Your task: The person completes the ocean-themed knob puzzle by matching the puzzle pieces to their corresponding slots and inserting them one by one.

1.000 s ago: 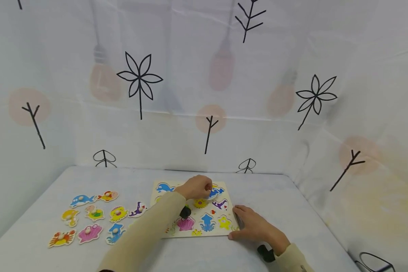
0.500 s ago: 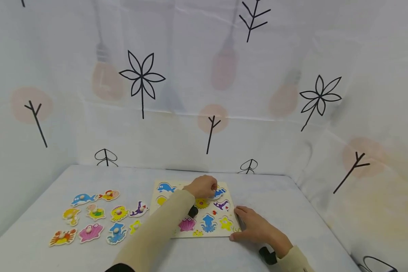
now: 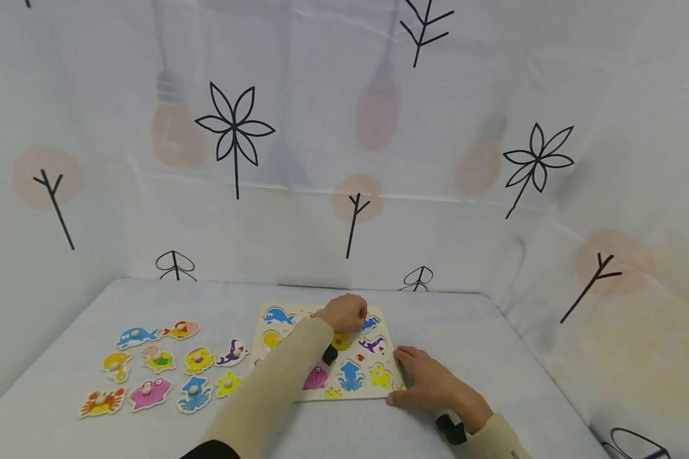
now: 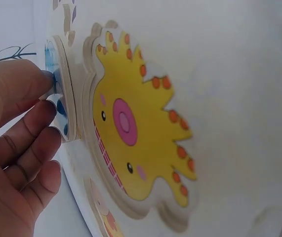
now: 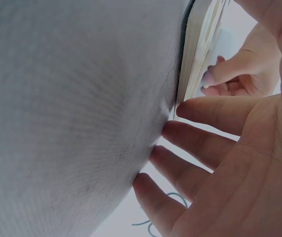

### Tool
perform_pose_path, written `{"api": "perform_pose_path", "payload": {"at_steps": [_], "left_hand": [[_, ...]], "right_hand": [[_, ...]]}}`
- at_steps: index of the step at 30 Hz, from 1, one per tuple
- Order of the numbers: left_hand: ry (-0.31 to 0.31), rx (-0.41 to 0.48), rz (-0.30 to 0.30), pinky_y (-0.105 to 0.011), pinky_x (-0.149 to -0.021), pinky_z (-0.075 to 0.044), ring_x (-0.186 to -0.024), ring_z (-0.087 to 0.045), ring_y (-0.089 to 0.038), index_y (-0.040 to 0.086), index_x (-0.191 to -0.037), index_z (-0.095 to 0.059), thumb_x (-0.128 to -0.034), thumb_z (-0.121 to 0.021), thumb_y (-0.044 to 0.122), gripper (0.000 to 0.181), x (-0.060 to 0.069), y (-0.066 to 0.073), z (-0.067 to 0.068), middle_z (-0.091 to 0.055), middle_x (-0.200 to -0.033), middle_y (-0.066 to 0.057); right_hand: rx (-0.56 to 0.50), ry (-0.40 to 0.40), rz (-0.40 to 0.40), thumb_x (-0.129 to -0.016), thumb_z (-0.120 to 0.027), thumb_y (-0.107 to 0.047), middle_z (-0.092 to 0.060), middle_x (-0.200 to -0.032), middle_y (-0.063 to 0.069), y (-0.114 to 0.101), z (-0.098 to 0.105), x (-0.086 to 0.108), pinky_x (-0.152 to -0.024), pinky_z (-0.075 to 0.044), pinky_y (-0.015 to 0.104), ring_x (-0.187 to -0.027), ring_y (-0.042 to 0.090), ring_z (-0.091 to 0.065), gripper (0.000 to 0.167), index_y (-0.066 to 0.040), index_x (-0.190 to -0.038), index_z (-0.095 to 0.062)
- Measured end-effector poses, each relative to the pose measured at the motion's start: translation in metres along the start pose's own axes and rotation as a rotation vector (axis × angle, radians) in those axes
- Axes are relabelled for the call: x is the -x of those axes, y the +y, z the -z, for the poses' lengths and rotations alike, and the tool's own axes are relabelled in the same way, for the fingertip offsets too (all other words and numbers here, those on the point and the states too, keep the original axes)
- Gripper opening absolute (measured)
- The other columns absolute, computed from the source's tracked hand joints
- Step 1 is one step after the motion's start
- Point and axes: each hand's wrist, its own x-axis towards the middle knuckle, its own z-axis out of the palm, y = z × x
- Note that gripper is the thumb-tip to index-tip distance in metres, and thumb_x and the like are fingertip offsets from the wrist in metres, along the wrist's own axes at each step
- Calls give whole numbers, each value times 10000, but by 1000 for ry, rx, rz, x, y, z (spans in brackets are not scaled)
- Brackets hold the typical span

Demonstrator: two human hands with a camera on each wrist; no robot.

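My left hand [image 3: 343, 312] reaches over the puzzle board [image 3: 383, 326] to its back right part. In the left wrist view, thumb and fingertips of that hand [image 4: 12, 173] pinch a blue piece [image 4: 61, 106], whose wooden rim stands out from the board [image 4: 239, 98]; its knob is hidden. Beside it is a yellow spiky creature picture [image 4: 126, 128] in its recess. At the board's right edge rests my right hand [image 3: 433, 382], fingers spread. The right wrist view shows its fingertips [image 5: 181, 109] on the table, one against the board's side [image 5: 192, 59].
Left of the board lie several knobbed pieces, among them a blue whale [image 3: 139, 336], red crab [image 3: 102, 401], pink shell [image 3: 150, 393], blue squid [image 3: 194, 394] and yellow star [image 3: 228, 384]. My left sleeve [image 3: 272, 382] crosses the board's front left. Patterned cloth [image 3: 298, 236] hangs behind the table.
My left hand and sleeve have shifted slightly right over the board, uncovering the loose yellow star. The right hand keeps its place at the board's edge. The head view has moved slightly.
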Motion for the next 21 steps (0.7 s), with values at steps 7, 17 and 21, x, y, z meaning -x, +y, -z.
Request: {"api": "perform_pose_path", "payload": {"at_steps": [7, 17, 21], "left_hand": [[14, -31, -5, -284, -724, -440, -764, -518, -115, 167, -895, -658, -890, -648, 205, 40, -1, 5, 0, -589, -849, 74], [28, -39, -15, -277, -744, -449, -775, -520, -111, 165, -927, -658, -909, -630, 206, 53, -1, 6, -1, -594, -875, 64], [35, -26, -32, -287, -766, -456, -787, -518, -114, 153, -957, -666, -913, -629, 199, 73, -3, 7, -2, -607, -902, 50]], "right_hand": [[-1, 1, 5, -647, -777, -613, -367, -1476, 117, -1, 0, 1, -1051, -293, 553, -1352, 350, -330, 996, -77, -1416, -441], [3, 4, 15, -646, -778, -612, -371, -1474, 114, -3, 1, 3, -1047, -298, 553, -1349, 347, -335, 996, -76, -1415, -442], [11, 6, 9, -644, -778, -615, -372, -1474, 110, -2, 0, 3, -1049, -297, 551, -1350, 347, -334, 997, -80, -1416, -442]]}}
